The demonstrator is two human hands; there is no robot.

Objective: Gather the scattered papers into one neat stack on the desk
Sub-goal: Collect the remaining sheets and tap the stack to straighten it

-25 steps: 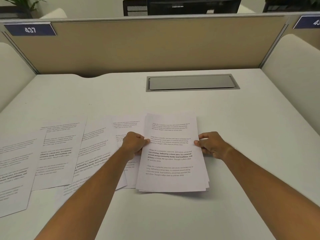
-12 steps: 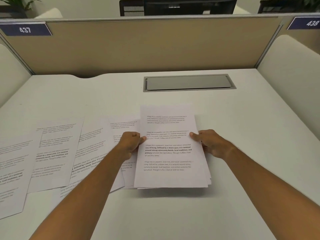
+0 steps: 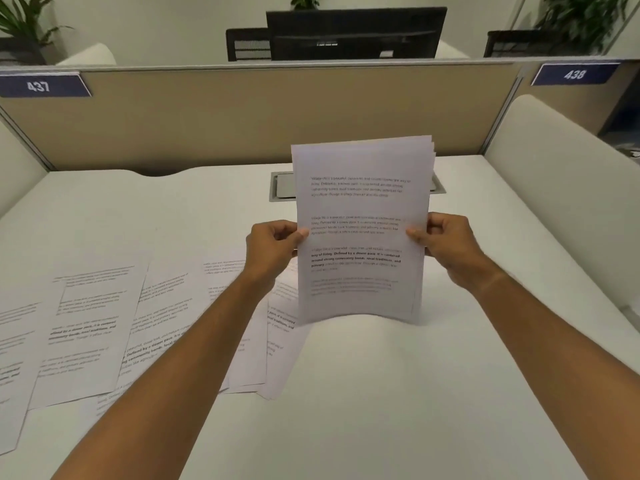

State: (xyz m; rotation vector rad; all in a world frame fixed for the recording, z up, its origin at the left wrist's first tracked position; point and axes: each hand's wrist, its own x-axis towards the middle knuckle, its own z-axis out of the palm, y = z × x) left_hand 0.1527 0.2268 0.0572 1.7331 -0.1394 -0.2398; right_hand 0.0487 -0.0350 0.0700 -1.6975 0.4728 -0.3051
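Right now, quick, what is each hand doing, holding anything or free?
Left hand: grips the left edge of the upright sheaf of papers.
Right hand: grips the sheaf's right edge.

You're working in soft, even overhead light, slightly dim. The stack [image 3: 362, 230] throws a faint shadow on the desk [image 3: 381, 393] beneath its lower edge. Its print is motion-blurred. The wide lens bows the partition [image 3: 242, 116] and stretches your forearms at the edges.
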